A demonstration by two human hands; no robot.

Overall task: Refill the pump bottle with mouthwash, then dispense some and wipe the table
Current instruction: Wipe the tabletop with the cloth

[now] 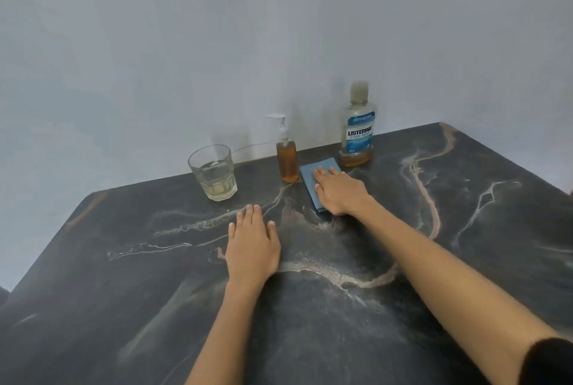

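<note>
A clear pump bottle with a white pump stands near the back of the dark marbled table, nearly full of amber liquid. To its right stands a mouthwash bottle with a blue label, capped, holding a little amber liquid at the bottom. A folded blue cloth lies between them. My right hand rests flat on the cloth, fingers straight. My left hand lies flat on the bare table, palm down. A glass tumbler at the left holds a little pale liquid.
A plain grey wall runs directly behind the table's back edge. The table's right edge slants away at the far right, and its left corner is rounded. A dark sleeve shows at the bottom right.
</note>
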